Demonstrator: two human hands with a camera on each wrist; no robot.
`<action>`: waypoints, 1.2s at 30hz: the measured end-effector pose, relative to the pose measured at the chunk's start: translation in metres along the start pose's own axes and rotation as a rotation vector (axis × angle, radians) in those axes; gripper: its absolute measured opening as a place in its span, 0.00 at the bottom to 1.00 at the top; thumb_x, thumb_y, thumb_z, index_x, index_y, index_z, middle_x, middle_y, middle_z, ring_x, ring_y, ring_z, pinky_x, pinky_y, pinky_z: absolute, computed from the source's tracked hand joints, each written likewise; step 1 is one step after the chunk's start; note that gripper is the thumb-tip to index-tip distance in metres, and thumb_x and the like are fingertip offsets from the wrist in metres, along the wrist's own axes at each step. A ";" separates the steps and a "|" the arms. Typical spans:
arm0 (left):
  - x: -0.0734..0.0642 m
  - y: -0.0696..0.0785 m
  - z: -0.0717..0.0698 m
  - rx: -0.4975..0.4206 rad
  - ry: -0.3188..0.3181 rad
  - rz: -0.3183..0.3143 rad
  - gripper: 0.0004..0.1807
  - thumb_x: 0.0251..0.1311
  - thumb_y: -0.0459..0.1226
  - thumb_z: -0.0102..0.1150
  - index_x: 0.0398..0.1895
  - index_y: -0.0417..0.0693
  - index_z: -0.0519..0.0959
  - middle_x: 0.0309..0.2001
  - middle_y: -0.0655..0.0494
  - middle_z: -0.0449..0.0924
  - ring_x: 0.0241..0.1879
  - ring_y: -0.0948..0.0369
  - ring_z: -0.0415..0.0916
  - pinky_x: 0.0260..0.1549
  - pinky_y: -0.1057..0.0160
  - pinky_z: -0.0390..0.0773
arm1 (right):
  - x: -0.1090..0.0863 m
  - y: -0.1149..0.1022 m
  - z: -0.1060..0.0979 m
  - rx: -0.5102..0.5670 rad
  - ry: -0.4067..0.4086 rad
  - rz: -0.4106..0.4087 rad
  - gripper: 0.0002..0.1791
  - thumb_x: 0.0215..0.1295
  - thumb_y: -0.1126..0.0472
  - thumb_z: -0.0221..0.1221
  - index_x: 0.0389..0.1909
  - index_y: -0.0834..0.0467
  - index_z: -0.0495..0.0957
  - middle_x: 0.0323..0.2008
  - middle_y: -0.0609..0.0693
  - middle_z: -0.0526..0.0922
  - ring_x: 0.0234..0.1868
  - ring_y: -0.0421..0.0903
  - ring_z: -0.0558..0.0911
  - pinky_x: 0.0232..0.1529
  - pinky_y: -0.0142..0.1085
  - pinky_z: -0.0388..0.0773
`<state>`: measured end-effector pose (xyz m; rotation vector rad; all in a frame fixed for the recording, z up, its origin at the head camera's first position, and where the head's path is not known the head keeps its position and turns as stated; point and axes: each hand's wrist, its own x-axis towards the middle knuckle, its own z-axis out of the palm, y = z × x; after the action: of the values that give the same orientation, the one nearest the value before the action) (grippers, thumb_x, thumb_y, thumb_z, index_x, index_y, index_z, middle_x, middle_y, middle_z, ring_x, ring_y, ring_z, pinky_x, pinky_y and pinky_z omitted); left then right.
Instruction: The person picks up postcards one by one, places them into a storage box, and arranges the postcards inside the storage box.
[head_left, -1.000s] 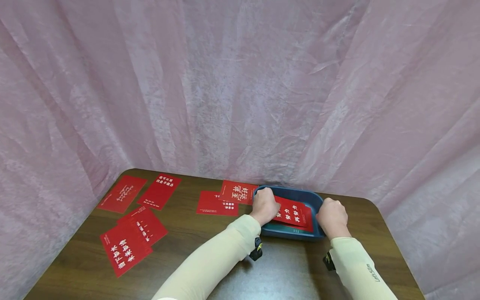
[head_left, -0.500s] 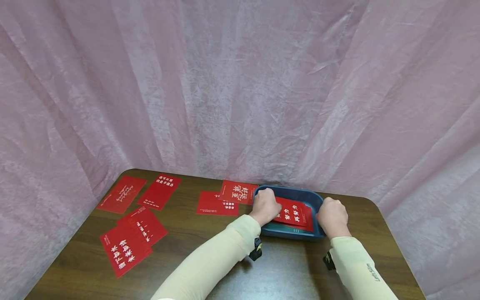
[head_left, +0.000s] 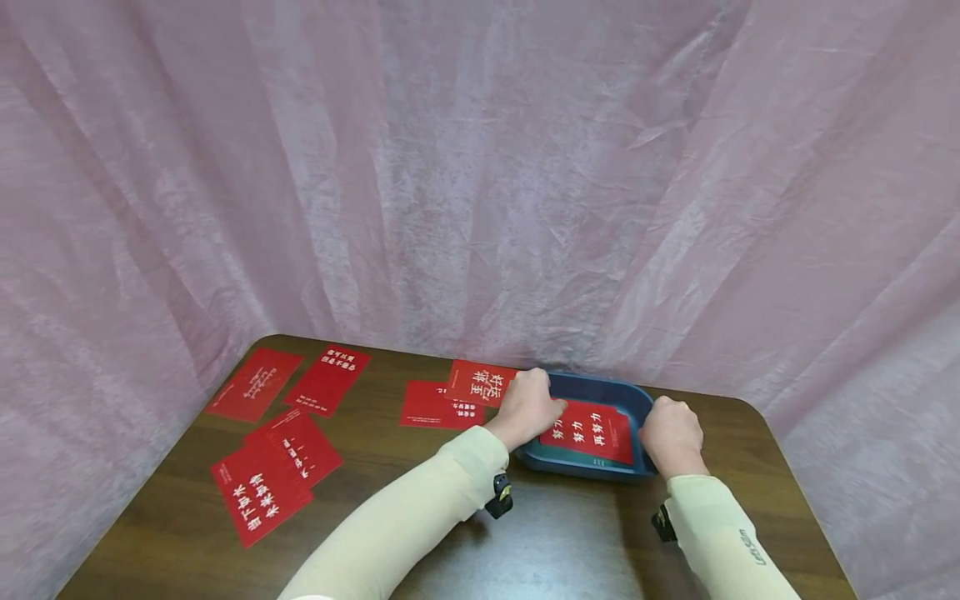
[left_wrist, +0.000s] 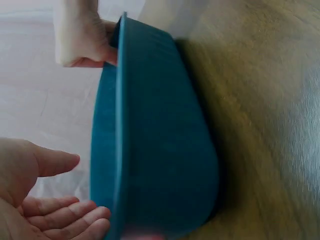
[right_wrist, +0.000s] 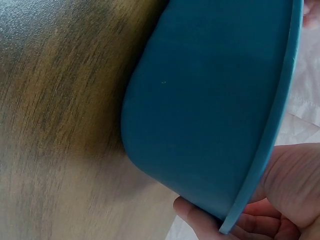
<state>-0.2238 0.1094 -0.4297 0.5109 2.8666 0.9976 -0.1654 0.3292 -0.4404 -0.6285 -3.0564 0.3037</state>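
Observation:
A blue bin [head_left: 592,473] stands at the back right of the table with red cards [head_left: 588,429] printed in white lying inside. My right hand [head_left: 670,433] grips its right rim, fingers on the outer wall in the right wrist view and the rest of the hand over the inside. At the left end is my left hand [head_left: 525,406], its thumb pointing over the bin in the head view. The left wrist view shows that thumb held apart from loosely bent fingers [left_wrist: 70,215], with nothing between them and the fingertips right at the rim.
Left of the bin, a red card [head_left: 480,383] overlaps another red card [head_left: 431,408]. Farther left lie several more, including a card [head_left: 258,496] near the front and a card [head_left: 255,385] at the back corner. A pink curtain [head_left: 480,183] hangs behind the table.
My left hand has loosened from the bin's left rim and shifted slightly left. The top card in the bin shows more fully. My right hand keeps its grip; the view has shifted a little.

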 end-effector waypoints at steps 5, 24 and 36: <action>-0.003 -0.007 -0.021 0.033 0.111 0.039 0.19 0.53 0.48 0.64 0.45 0.48 0.80 0.35 0.56 0.84 0.29 0.64 0.79 0.25 0.64 0.77 | 0.002 0.002 0.000 0.001 -0.012 -0.004 0.21 0.48 0.61 0.63 0.38 0.74 0.74 0.27 0.68 0.79 0.21 0.56 0.78 0.18 0.47 0.77; 0.014 -0.099 -0.085 0.040 0.345 0.056 0.16 0.60 0.42 0.59 0.51 0.51 0.76 0.47 0.52 0.82 0.46 0.55 0.79 0.40 0.54 0.79 | 0.003 0.011 -0.001 -0.016 0.005 -0.011 0.17 0.52 0.62 0.60 0.36 0.74 0.75 0.27 0.69 0.80 0.22 0.58 0.79 0.18 0.49 0.77; 0.017 -0.154 -0.071 0.201 0.023 0.019 0.35 0.47 0.46 0.70 0.61 0.49 0.71 0.57 0.51 0.76 0.57 0.53 0.72 0.54 0.52 0.73 | 0.003 0.010 0.001 -0.025 0.003 -0.001 0.19 0.50 0.61 0.62 0.37 0.74 0.75 0.27 0.69 0.80 0.22 0.58 0.79 0.19 0.49 0.78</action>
<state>-0.2961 -0.0407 -0.4677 0.5444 3.0054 0.7263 -0.1644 0.3395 -0.4435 -0.6282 -3.0622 0.2653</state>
